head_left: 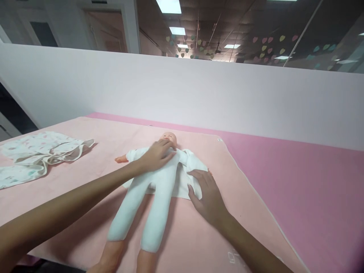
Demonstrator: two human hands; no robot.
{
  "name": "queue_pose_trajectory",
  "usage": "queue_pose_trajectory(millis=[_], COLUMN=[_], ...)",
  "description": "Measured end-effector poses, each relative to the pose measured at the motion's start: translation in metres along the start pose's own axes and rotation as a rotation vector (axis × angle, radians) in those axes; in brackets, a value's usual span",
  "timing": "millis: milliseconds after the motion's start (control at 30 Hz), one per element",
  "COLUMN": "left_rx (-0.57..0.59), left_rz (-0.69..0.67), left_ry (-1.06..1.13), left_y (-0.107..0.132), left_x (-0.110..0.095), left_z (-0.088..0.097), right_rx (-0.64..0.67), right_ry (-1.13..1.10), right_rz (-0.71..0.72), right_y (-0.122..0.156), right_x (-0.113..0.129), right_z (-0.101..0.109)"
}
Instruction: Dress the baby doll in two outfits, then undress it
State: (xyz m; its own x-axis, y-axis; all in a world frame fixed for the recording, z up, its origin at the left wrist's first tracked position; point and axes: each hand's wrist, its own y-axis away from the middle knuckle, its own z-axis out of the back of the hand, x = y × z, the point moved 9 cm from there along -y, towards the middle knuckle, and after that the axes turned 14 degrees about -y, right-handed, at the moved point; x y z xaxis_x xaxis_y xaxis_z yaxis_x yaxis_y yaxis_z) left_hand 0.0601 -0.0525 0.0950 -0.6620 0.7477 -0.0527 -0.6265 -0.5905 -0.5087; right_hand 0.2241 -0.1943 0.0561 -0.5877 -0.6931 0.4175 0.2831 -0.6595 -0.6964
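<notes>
Doll is laid on its back on a pink mat, with its head at the far end and its legs stretched toward the camera; the lower legs are cut off by the bottom edge of the view. A white shirt is spread open beneath the torso, and one forearm is seen emerging from its sleeve at the left. On the other side, only a small part of the doll's hand is shown past the cloth. The left hand is placed on the doll's chest, just below the face, with its fingers bent; whether any cloth is pinched there cannot be told. The right hand is held over the shirt's right side, its thumb and forefinger parted, with the fingertips at the cloth. Well apart from the doll, a printed cloth is left crumpled at the left of the mat. A deeper pink counter is seen along the mat's far and right edges, backed by a white wall. Above it, glass is dotted with heart stickers, and lit ceiling panels are seen.
</notes>
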Motion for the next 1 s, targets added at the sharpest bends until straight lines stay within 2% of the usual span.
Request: queue_pose_trajectory(millis=[100,167,233,300,367,500,600,667,733,833,933,1000], left_rx=[-0.030,-0.010,0.028,0.053,0.068,0.075,0.036,-0.001,-0.020,-0.022,-0.028,-0.027], left_rz=[0.208,0.282,0.333,0.386,0.434,0.477,0.465,0.440,0.405,0.385,0.401,0.413], left_ry=[-0.032,-0.088,-0.108,-0.098,-0.073,-0.020,-0.007,-0.005,0.001,0.025,0.053,0.069], left_y=[0.058,0.091,0.116,0.133,0.142,0.145,0.143,0.142,0.140,0.139,0.139,0.139], left_x=[0.066,0.103,0.130,0.146,0.154,0.155,0.155,0.155,0.155,0.155,0.157,0.157], left_z=[0.013,0.011,0.004,-0.004,-0.010,-0.013,-0.008,-0.004,-0.002,0.000,0.000,-0.001], right_rx=[0.106,0.160,0.163,0.136,0.111,0.065,0.114,0.212,0.297,0.289,0.356,0.343], right_ry=[0.098,0.118,0.109,0.079,0.043,0.043,0.077,0.062,-0.003,-0.144,-0.300,-0.333], right_rz=[-0.106,-0.123,-0.142,-0.189,-0.254,-0.345,-0.419,-0.548,-0.743,-0.941,-0.923,-0.859], right_y=[0.001,0.003,0.003,0.001,-0.002,-0.020,-0.044,-0.059,-0.069,-0.081,-0.091,-0.095], right_x=[-0.024,-0.032,-0.036,-0.039,-0.043,-0.060,-0.083,-0.106,-0.131,-0.156,-0.161,-0.162], right_z=[-0.008,-0.013,-0.013,-0.009,-0.005,0.001,-0.004,-0.014,-0.023,-0.025,-0.035,-0.036])
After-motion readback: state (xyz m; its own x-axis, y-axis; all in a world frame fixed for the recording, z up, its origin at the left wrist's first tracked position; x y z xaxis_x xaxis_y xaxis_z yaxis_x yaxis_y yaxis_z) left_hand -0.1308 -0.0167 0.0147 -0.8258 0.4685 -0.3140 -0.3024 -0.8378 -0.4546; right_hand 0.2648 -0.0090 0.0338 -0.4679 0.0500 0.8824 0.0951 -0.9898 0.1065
